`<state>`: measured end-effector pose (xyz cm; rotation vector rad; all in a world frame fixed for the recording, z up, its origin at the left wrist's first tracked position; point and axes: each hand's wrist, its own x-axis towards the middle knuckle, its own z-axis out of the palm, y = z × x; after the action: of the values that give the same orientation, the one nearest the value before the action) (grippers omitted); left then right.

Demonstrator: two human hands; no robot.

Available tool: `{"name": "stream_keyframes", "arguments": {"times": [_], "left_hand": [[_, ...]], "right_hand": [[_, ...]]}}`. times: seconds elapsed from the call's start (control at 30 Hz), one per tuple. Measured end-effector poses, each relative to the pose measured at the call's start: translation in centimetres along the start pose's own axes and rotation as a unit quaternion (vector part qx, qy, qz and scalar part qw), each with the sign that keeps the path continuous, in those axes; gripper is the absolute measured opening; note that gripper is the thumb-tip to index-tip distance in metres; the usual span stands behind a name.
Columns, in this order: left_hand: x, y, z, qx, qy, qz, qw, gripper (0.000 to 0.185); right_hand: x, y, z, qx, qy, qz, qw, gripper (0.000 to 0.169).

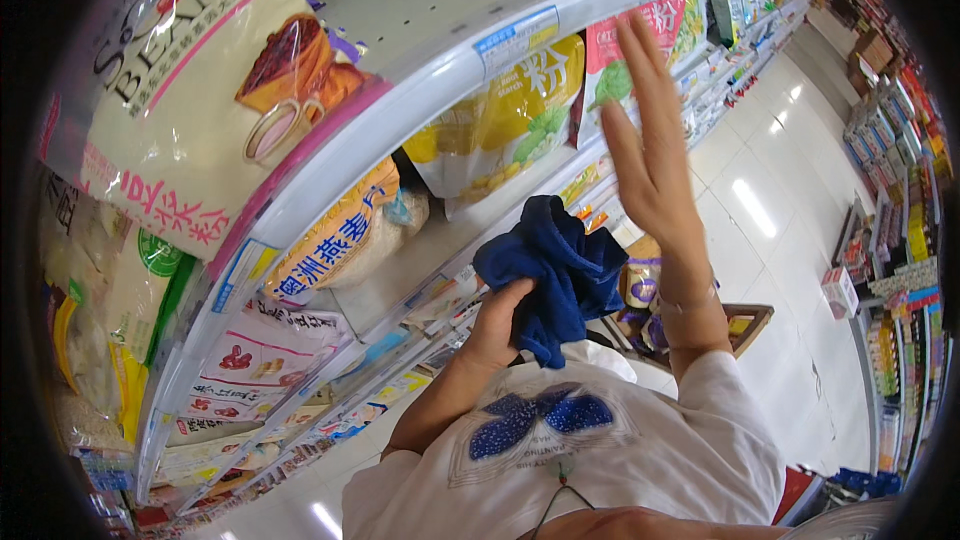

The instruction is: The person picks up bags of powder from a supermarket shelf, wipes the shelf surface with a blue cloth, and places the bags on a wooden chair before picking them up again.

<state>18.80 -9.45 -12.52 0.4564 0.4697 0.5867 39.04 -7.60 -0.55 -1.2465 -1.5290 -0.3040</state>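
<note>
A crumpled dark blue cloth [555,262] is bunched in my left hand [499,322], in front of my chest. The thumb presses on its near side, and the cloth hides the other fingers. My right hand [652,157] is raised flat beside the shelf, holding nothing, with its fingers partly spread. Behind its fingertips, a pink and white food pouch [600,52] stands on the shelf; whether they touch I cannot tell. Left of that pouch is a yellow starch pouch [517,120]. A price-tag rail [450,82] runs along the shelf edge above both pouches.
A large soybean powder bag [195,112] stands on the upper shelf at left. Below are an oat flake bag [337,232] and a white-pink pack [262,360]. A carton [750,322] of packaged goods is on the tiled floor [772,240]. Another stocked shelf [907,315] lines the right side.
</note>
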Motion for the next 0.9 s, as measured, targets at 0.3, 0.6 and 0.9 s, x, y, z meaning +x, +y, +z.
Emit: {"name": "stream_keyframes", "arguments": {"times": [0.3, 0.6, 0.9], "left_hand": [[-4.7, -0.4, -5.5, 0.004, 0.044, 0.006, 0.999, 0.042], [-4.6, -3.0, -9.4, 0.005, 0.064, 0.028, 0.998, 0.045], [4.5, -8.6, -4.5, 0.001, 0.029, -0.076, 0.997, 0.047]], "right_hand": [[-4.2, -1.9, 3.4, -0.036, 0.055, 0.029, 0.997, 0.039], [-41.0, 2.9, 5.2, 0.098, -0.313, 0.466, 0.821, 0.020], [-58.2, 17.9, -2.8, 0.066, 0.042, 0.821, 0.565, 0.027]]}}
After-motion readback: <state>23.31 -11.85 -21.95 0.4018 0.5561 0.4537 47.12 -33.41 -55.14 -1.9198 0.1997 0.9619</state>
